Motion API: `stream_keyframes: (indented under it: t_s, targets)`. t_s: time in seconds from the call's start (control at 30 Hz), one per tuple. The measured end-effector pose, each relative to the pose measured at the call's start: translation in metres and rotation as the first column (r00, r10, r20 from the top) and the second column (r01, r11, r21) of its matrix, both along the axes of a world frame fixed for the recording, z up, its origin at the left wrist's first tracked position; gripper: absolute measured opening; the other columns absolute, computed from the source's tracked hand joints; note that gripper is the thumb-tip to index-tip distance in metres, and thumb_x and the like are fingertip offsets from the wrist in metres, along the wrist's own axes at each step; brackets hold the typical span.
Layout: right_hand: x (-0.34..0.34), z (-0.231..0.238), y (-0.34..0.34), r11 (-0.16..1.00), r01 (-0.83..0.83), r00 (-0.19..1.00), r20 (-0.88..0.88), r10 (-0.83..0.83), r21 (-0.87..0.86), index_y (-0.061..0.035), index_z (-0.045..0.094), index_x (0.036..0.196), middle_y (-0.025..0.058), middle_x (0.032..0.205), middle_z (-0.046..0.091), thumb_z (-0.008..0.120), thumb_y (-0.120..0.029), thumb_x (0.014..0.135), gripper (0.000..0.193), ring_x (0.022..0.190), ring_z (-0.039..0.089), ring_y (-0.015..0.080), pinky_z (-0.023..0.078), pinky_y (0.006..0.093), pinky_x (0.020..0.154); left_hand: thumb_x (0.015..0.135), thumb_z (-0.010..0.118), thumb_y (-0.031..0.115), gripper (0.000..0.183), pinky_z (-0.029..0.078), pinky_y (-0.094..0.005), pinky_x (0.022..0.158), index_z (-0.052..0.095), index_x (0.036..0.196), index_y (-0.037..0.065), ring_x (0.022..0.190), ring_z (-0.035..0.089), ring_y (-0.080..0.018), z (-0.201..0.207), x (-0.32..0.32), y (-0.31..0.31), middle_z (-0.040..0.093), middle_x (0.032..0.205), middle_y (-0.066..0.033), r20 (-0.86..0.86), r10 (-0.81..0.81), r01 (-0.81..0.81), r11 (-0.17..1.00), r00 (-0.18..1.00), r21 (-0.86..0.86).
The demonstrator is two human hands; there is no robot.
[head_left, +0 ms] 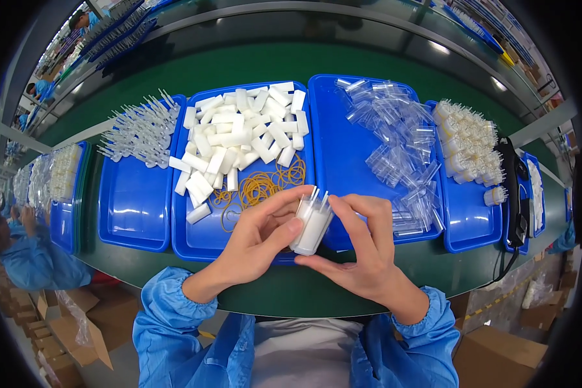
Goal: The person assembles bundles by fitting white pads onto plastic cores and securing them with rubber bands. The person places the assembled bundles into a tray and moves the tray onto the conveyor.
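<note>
A strip of green table [265, 294] ran between me and the near edges of the white-block tray [189, 242] and the clear-tube tray [339, 155], with my wrists above it. The white-and-clear bundle [313, 227] pointed its rod ends away from me, long axis tipped slightly right. It sat between my hands, left hand [255, 244] gripping its left side, right hand [370, 262] steadying base and upper right with thumb and fingertips.
</note>
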State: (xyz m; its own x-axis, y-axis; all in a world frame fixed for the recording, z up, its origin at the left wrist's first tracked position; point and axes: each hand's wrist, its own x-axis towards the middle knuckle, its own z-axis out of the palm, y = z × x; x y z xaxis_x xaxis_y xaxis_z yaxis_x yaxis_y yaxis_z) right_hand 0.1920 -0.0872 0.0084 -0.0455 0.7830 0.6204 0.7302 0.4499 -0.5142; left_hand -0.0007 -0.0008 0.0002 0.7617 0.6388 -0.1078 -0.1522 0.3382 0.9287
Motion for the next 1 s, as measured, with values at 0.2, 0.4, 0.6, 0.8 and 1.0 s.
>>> stream_keyframes:
  t_s: [0.2, 0.4, 0.6, 0.8, 1.0]
  targets:
    - [0.002, -0.006, 0.005, 0.998, 0.017, 0.996, 0.091, -0.022, 0.058, 0.0003, 0.064, 0.123, 0.012, 0.113, 0.061, 0.092, -0.02, 0.06, 0.072, 0.098, 0.058, 0.0281, 0.044, 0.0416, 0.081, 0.105, 0.056, 0.014, 0.051, 0.051, -0.0315, 0.098, 0.041, 0.152, 0.001, 0.116, 0.061, -0.0175, -0.001, -0.001, 0.0, 0.061, 0.132, -0.0136, -0.036, 0.005, -0.002, 0.996, 0.999, 0.09]
    - [0.002, -0.004, 0.005, 0.994, 0.019, 0.994, 0.109, -0.03, 0.103, -0.0004, 0.068, 0.117, 0.0087, 0.107, 0.064, 0.091, -0.019, 0.058, 0.066, 0.094, 0.059, 0.0256, 0.043, 0.0412, 0.079, 0.106, 0.055, 0.014, 0.049, 0.05, -0.031, 0.097, 0.043, 0.151, 0.0, 0.117, 0.061, -0.0166, -0.004, -0.001, -0.003, 0.061, 0.132, -0.0126, -0.044, -0.002, 0.007, 0.993, 0.999, 0.115]
    - [0.004, -0.013, 0.005, 0.994, -0.014, 0.982, 0.189, -0.007, 0.112, -0.0011, 0.067, 0.121, 0.0092, 0.111, 0.062, 0.091, -0.024, 0.061, 0.068, 0.095, 0.058, 0.0262, 0.043, 0.0414, 0.08, 0.103, 0.06, 0.013, 0.053, 0.049, -0.0309, 0.1, 0.042, 0.151, -0.001, 0.117, 0.06, -0.0154, -0.003, 0.002, -0.005, 0.061, 0.131, -0.0095, -0.019, -0.047, 0.047, 0.998, 0.999, 0.029]
    - [0.005, -0.001, 0.003, 0.998, -0.011, 0.998, 0.057, 0.007, 0.061, 0.0001, 0.064, 0.126, 0.0102, 0.109, 0.059, 0.091, -0.041, 0.065, 0.078, 0.093, 0.057, 0.0261, 0.042, 0.0406, 0.078, 0.098, 0.067, 0.012, 0.051, 0.048, -0.0309, 0.098, 0.048, 0.144, 0.0, 0.115, 0.057, -0.0167, -0.005, -0.002, 0.002, 0.054, 0.127, -0.0076, 0.008, -0.009, 0.007, 0.98, 1.0, 0.199]
    - [0.004, -0.004, -0.001, 0.998, -0.017, 0.999, -0.038, 0.014, -0.066, 0.0003, 0.064, 0.125, 0.0072, 0.087, 0.058, 0.092, -0.04, 0.066, 0.076, 0.074, 0.056, 0.0223, 0.04, 0.0354, 0.065, 0.084, 0.078, 0.007, 0.054, 0.048, -0.0364, 0.094, 0.055, 0.133, 0.004, 0.111, 0.057, -0.0288, 0.005, 0.001, 0.001, 0.052, 0.121, -0.013, -0.192, 0.127, 0.053, 0.688, 0.973, 0.724]
